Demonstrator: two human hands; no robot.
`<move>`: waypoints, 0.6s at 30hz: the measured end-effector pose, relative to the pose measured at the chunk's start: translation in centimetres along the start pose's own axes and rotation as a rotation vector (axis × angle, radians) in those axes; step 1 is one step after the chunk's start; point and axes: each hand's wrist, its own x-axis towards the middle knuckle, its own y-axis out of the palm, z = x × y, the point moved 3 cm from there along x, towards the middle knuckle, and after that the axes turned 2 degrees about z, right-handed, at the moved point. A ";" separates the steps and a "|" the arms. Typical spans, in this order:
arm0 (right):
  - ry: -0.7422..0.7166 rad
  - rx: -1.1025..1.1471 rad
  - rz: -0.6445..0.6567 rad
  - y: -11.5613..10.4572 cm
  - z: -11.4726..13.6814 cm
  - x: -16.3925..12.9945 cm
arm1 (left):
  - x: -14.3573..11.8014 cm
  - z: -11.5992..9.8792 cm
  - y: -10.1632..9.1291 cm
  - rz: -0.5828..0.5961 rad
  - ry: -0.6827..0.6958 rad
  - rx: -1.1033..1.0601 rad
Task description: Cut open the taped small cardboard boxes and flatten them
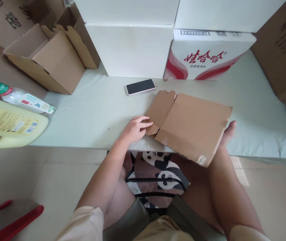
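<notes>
A flattened brown cardboard box (193,124) lies in front of me, its near corner jutting past the table edge. A crease sets off its narrower left flap (161,105), which has torn, notched ends. My left hand (135,129) rests at that flap, fingers spread and their tips on the cardboard. At the box's right edge, my right hand (226,135) grips it from the side and below; the thumb shows while the other fingers are hidden under it. Beyond the flap, a phone (140,87) with a dark screen lies on the pale green tabletop (95,113).
White cartons (132,50) stand stacked at the back, alongside one with red print (208,57). Open brown boxes (57,60) stand at back left. A yellow jug (12,124) and a plastic bottle (6,90) are at left. A large carton (283,50) stands right.
</notes>
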 end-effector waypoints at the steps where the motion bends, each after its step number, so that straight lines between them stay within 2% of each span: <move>1: 0.023 0.022 0.009 -0.1 0.0 -0.1 | 0.0 0.1 -0.1 0.004 -0.026 -0.002; 4: 0.080 0.005 -0.033 -0.6 -0.1 0.1 | 0.1 0.6 -0.6 0.055 -0.107 -0.062; 7: 0.000 -0.005 -0.119 -1.1 -0.3 0.4 | 0.3 1.0 -1.1 0.093 -0.200 -0.222; 11: -0.189 0.067 -0.086 -1.0 0.2 -0.2 | 1.0 1.2 -1.9 -0.139 -0.369 -0.594; 14: -0.203 0.060 -0.067 -0.9 0.8 -1.1 | 1.4 0.8 -1.6 -0.165 -0.427 -0.884; 18: -0.176 -0.079 -0.083 -1.5 1.7 -2.9 | 2.0 0.4 -1.7 -0.227 -0.423 -1.006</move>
